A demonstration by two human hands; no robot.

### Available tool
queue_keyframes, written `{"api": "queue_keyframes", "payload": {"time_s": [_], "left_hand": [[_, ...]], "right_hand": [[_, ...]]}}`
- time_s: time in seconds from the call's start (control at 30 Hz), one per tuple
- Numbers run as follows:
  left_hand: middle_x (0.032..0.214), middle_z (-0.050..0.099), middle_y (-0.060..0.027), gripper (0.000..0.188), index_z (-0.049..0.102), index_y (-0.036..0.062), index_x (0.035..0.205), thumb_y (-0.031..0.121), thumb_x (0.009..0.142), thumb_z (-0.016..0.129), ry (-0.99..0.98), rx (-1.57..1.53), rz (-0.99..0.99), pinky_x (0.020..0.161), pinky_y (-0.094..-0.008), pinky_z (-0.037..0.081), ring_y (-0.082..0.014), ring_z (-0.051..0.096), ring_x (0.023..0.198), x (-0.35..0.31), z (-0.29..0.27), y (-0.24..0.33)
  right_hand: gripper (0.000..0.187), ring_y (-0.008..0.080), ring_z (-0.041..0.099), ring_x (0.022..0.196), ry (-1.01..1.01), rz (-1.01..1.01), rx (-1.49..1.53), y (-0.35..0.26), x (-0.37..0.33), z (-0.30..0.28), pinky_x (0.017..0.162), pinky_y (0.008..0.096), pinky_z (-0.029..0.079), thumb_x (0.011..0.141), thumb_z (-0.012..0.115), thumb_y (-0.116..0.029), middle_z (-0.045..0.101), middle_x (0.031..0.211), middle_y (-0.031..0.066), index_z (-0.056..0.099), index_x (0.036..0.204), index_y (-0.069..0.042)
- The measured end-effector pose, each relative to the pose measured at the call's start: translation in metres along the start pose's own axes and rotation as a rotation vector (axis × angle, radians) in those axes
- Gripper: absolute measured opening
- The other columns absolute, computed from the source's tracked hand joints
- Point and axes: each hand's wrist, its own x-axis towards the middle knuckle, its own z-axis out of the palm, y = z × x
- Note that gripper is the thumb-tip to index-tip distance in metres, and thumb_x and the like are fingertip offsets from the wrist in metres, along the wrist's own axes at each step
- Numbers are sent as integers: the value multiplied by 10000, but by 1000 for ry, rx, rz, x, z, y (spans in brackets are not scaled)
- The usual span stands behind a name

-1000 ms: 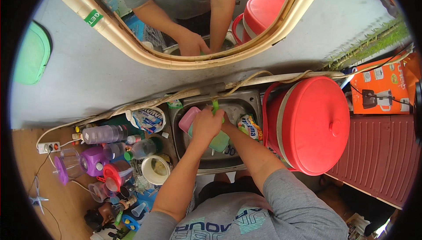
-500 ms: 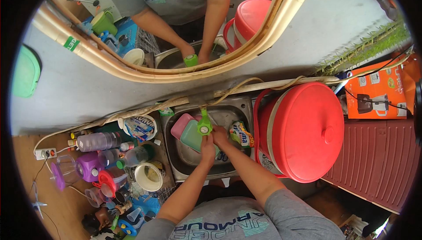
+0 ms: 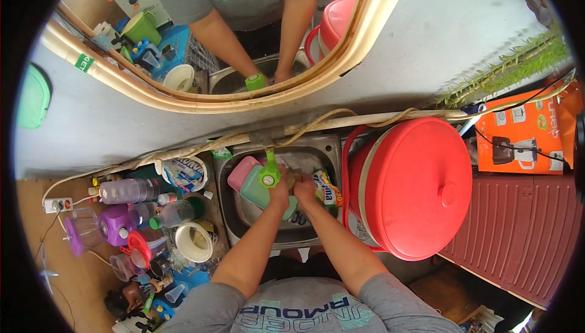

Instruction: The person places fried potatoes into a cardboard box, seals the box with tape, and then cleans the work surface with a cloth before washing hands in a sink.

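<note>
Both hands are low over the metal sink (image 3: 230,220), close together below the green tap (image 3: 269,176). My left hand (image 3: 280,191) is right under the tap's head, its fingers mostly hidden. Beside it, my right hand (image 3: 306,188) is closed around a small brownish, blurred thing (image 3: 293,179) lying between the two hands; its kind cannot be made out. Under and left of the hands, a mint-green plastic container (image 3: 253,188) and a pink one (image 3: 239,172) rest in the sink. A colourful packet (image 3: 328,188) lies at the sink's right side, near my right hand.
A big red lidded bucket (image 3: 420,189) stands close on the right. Left of the sink are a white tub (image 3: 194,242), plastic bottles (image 3: 177,211) and a purple blender base (image 3: 117,224). A framed mirror (image 3: 244,102) hangs above, with a hose (image 3: 320,119) along the wall.
My hands have drawn slightly apart, and the brownish thing now shows between them. The whole view has shifted a little, moving the sink leftward in the picture.
</note>
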Motion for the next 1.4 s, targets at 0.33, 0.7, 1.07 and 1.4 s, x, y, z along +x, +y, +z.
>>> {"api": "queue_keyframes", "payload": {"time_s": [0.33, 0.7, 1.07, 1.4], "left_hand": [[978, 593, -43, 175, 590, 70, 1098, 215, 1001, 593, 0, 68, -141, 662, -314, 506, -189, 595, 817, 29, 17, 3], [645, 625, -183, 264, 590, -6, 634, 161, 812, 689, -5, 1010, 897, 548, -488, 488, -368, 631, 602, -51, 4, 21], [766, 611, -146, 140, 624, 47, 747, 125, 819, 715, 431, 1133, 1067, 669, -447, 491, -353, 601, 726, -177, -121, 132], [1102, 639, -145, 215, 673, 52, 984, 162, 811, 737, 726, 1485, 1148, 930, -467, 415, -357, 568, 1053, -213, -163, 158]], "right_hand": [[327, 439, 644, 906, -283, -97, -184, 17, -7, -8, 799, 481, 505, 951, 526, -272, 652, 970, 280, 597, 1121, -2], [267, 305, 674, 839, -306, -360, 9, 42, 15, 17, 767, 424, 528, 834, 684, -196, 680, 872, 110, 639, 1046, -40], [263, 185, 621, 882, -525, 5, 394, 58, 93, 80, 818, 327, 561, 938, 654, -198, 627, 998, 57, 601, 1159, -66], [304, 368, 608, 1129, -623, 605, 1546, -43, 17, 29, 1018, 498, 517, 1010, 491, -192, 588, 1251, 199, 559, 1203, 34]]}}
